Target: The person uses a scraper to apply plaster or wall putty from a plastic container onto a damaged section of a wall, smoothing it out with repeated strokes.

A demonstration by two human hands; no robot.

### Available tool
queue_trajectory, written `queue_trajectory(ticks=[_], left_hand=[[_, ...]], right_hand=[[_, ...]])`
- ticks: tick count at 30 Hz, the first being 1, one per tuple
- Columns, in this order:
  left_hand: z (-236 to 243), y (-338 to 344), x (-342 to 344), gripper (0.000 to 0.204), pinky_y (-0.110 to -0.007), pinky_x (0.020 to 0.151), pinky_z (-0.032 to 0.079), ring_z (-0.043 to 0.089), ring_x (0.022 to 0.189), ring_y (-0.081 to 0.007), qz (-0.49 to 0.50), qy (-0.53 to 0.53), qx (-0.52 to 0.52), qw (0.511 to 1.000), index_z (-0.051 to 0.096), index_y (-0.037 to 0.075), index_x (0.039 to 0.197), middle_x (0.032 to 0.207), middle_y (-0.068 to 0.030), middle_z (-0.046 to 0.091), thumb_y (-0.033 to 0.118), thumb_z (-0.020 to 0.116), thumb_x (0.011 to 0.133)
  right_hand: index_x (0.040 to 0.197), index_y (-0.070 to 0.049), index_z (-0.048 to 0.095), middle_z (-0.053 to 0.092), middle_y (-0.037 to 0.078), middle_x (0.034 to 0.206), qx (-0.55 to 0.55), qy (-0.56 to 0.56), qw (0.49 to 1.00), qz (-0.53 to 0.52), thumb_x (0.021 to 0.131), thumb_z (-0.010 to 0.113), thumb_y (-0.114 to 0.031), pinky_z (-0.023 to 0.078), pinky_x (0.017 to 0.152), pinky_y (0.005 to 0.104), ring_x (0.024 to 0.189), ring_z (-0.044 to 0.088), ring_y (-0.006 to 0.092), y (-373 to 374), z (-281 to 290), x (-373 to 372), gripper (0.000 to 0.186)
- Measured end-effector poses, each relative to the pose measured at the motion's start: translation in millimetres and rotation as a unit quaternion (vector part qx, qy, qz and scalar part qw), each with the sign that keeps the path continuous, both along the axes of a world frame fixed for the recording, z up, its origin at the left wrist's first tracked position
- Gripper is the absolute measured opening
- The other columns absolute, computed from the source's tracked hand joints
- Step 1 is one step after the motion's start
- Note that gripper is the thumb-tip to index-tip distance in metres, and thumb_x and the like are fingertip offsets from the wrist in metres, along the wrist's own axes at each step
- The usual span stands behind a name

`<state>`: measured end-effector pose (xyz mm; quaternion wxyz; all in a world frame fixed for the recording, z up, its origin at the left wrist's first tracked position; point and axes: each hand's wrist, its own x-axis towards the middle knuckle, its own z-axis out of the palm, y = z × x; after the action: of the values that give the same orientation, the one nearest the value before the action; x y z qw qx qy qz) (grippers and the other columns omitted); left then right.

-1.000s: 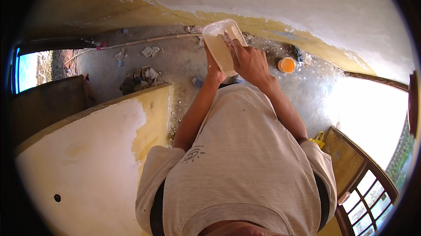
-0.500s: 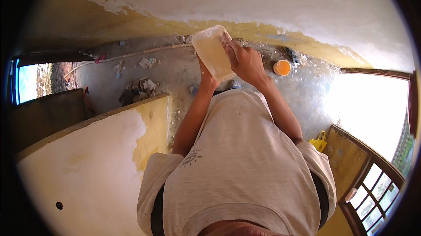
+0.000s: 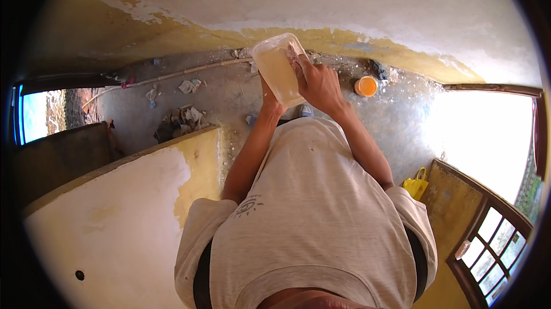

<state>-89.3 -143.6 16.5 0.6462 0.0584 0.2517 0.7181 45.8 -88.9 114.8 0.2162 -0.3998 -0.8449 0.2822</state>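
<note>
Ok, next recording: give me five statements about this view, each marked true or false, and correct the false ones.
1. The left hand holds the tub. True.
2. The orange bucket is left of the tub. False: the orange bucket is to its right.
3. The right hand is at the tub's right side. True.
4. The yellow bag is between the tub and the orange bucket. False: the yellow bag is lower down, toward the right side of the picture.
5. A long pole runs off to the left of the tub. True.
</note>
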Motion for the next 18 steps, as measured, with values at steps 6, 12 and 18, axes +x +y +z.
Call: queue_trajectory(ticks=[6, 12, 18], left_hand=[[6, 0, 0, 0.051, -0.042, 0.101, 0.054, 0.061, 0.120, -0.0233, 0.036, 0.029, -0.017, 0.999, 0.050, 0.012, 0.142, 0.133, -0.0074, 0.061, 0.046, 0.043, 0.105], [5, -11, -5, 0.054, -0.043, 0.104, 0.052, 0.058, 0.125, -0.0242, 0.038, -0.004, 0.020, 0.999, 0.048, 0.012, 0.144, 0.137, -0.0078, 0.059, 0.048, 0.042, 0.104], [13, -14, -5, 0.055, -0.043, 0.103, 0.052, 0.059, 0.123, -0.0241, 0.020, -0.024, 0.010, 0.999, 0.048, 0.012, 0.143, 0.136, -0.0078, 0.059, 0.050, 0.043, 0.104]], right_hand=[[0.114, 0.000, 0.061, 0.064, 0.025, 0.070, -0.045, 0.015, 0.998, -0.029, 0.097, 0.056, -0.021, 0.052, 0.059, 0.0528, 0.065, 0.064, 0.0464, -3, -3, -10, 0.027], [0.107, -0.002, 0.065, 0.065, 0.025, 0.072, -0.046, 0.024, 0.998, -0.036, 0.098, 0.055, -0.022, 0.051, 0.060, 0.0532, 0.068, 0.064, 0.0460, -6, -5, -15, 0.024], [0.112, -0.005, 0.064, 0.063, 0.023, 0.065, -0.036, 0.035, 0.995, -0.087, 0.097, 0.056, -0.022, 0.052, 0.057, 0.0514, 0.060, 0.063, 0.0438, 3, 7, -7, 0.024]])
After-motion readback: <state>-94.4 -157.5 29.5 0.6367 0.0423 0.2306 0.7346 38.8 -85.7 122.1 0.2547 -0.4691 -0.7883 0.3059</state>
